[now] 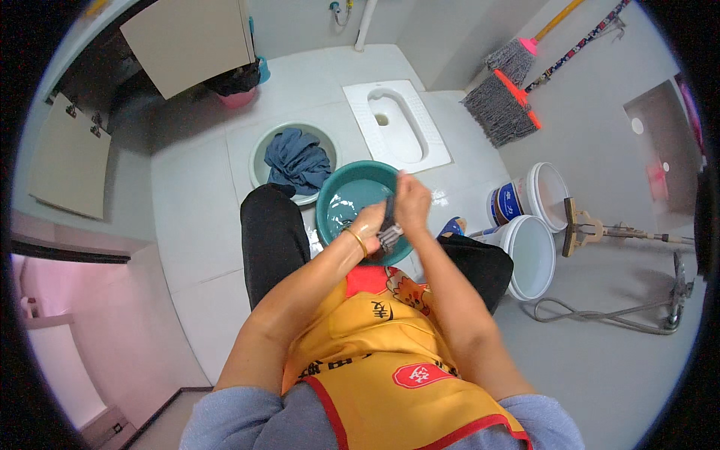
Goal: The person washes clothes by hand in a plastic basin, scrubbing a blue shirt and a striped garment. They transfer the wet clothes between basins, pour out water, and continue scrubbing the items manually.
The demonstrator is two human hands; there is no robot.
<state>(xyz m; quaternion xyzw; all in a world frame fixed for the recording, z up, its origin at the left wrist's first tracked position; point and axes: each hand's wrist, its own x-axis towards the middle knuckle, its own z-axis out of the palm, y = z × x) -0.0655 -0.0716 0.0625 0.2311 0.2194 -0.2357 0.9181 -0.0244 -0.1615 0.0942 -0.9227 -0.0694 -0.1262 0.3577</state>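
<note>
Between my knees stands a green plastic basin (324,211) with water in it. Over its right half, my left hand (367,226) and my right hand (412,201) both grip a dark grey cloth (389,216), whose striped lower end hangs out below the fingers. It looks wet, but what kind of garment it is I cannot tell. A gold bangle (356,242) circles my left wrist. Just beyond the green basin, to the left, a pale basin (259,154) holds a crumpled blue-grey cloth (298,160).
A squat toilet (413,126) is set in the tiled floor ahead. Two mops (500,109) lean at the right wall. White buckets (531,256) stand right of my knee, by a sponge mop (574,228) and a shower hose (596,318). A pink bin (237,99) sits under the cabinet (191,45).
</note>
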